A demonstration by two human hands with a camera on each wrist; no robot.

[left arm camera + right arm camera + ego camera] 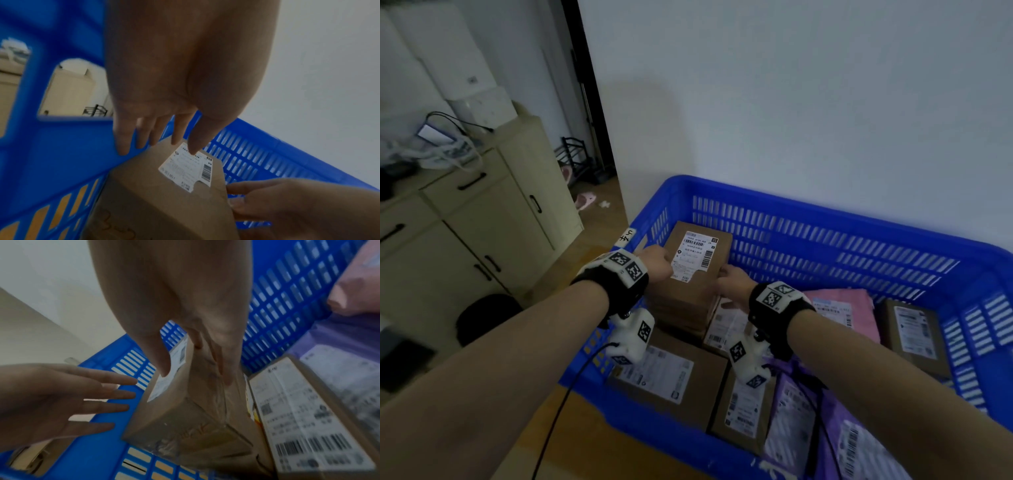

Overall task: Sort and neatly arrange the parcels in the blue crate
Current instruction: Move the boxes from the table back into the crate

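Note:
A blue slatted crate (825, 212) holds several parcels. In its far left corner stands a stack of brown cardboard boxes; the top box (698, 260) carries a white shipping label. My left hand (657, 265) is at the box's left edge beside the crate wall (61, 154), fingers straight, with the thumb tip over the label (185, 168). My right hand (729, 277) lies against the box's right side (185, 426), fingers straight along it and thumb over the top. Neither hand curls round the box.
Other parcels lie in the crate: a pink mailer (852, 308), a purple mailer (801, 428) and flat brown boxes (671, 373) (914, 329). A beige cabinet (493, 212) and a black stool (486, 315) stand to the left. A white wall backs the crate.

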